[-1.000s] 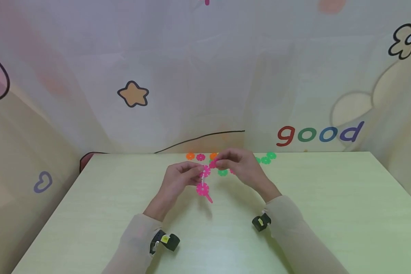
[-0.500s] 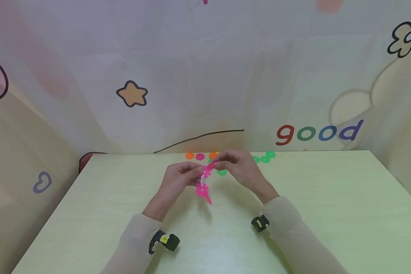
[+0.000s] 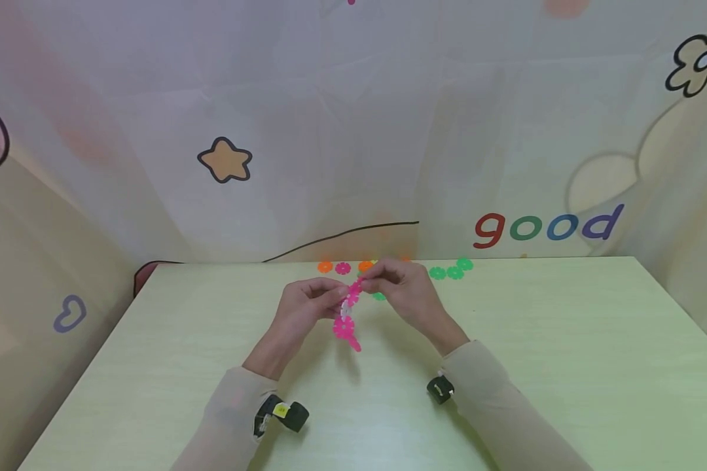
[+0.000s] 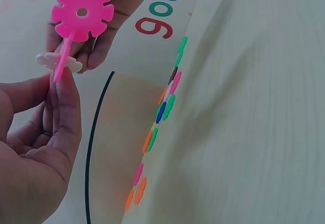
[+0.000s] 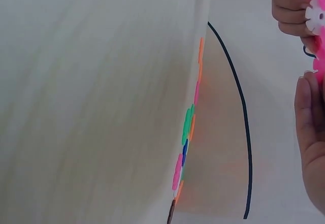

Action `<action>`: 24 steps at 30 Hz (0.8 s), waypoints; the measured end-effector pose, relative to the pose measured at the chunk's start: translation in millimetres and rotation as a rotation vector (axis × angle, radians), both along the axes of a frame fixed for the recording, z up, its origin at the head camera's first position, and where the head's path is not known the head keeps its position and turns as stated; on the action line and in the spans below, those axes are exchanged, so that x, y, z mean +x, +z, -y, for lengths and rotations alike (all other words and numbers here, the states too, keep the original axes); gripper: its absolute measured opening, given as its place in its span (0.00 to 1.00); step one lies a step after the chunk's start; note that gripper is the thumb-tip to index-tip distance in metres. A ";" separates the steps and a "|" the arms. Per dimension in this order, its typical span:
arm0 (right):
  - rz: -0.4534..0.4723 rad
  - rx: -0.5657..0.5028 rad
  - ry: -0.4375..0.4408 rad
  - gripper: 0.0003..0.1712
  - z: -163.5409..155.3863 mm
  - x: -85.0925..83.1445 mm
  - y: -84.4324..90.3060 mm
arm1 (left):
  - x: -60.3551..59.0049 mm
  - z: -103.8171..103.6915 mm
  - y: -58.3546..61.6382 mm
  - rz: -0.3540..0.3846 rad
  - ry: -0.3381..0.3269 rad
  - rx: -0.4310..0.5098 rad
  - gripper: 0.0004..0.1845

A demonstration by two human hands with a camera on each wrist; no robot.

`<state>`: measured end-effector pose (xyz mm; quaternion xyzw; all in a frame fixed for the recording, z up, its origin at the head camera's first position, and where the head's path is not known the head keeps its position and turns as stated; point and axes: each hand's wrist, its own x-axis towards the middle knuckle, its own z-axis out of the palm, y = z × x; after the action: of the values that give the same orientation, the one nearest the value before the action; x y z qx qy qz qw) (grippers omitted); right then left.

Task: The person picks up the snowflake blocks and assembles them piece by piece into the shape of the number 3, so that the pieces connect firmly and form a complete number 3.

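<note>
Above the middle of the pale green table (image 3: 565, 340), both hands hold a short chain of snowflake discs (image 3: 345, 322), pink with one white disc. My left hand (image 3: 330, 299) pinches the chain near its upper part, and the lower pink discs hang free. My right hand (image 3: 374, 282) pinches the top pink disc (image 3: 358, 286). In the left wrist view, my left fingers (image 4: 63, 107) grip a pink piece below the white disc (image 4: 58, 61), with a pink disc (image 4: 81, 11) on top. In the right wrist view, the white disc (image 5: 316, 16) shows at the right edge.
Loose orange, pink and green discs lie along the table's back edge (image 3: 343, 268) (image 3: 455, 272), also seen as a row of discs (image 4: 165, 107) (image 5: 188, 127). One green disc (image 3: 380, 296) lies under my right hand. A cartoon-printed curtain hangs behind.
My right hand has edged left towards my left hand, and the chain's hanging end has shifted slightly left. Both hands keep their hold.
</note>
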<state>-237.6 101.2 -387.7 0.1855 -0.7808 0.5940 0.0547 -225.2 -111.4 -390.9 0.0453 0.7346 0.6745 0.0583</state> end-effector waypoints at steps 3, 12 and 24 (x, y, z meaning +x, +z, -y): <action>-0.011 0.002 0.021 0.05 -1.7 -0.9 0.3 | 0.2 1.2 0.6 -0.001 -0.014 -0.006 0.11; -0.045 0.025 0.134 0.11 -10.9 -6.3 1.3 | -2.3 5.2 -4.5 -0.021 -0.114 0.016 0.14; 0.000 0.169 0.176 0.14 -14.0 -9.8 10.7 | -4.7 5.6 -2.1 -0.029 -0.198 0.004 0.12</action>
<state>-247.4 115.2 -377.0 0.2572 -0.8088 0.5286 -0.0134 -229.9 -117.1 -393.0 0.1277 0.7259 0.6662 0.1140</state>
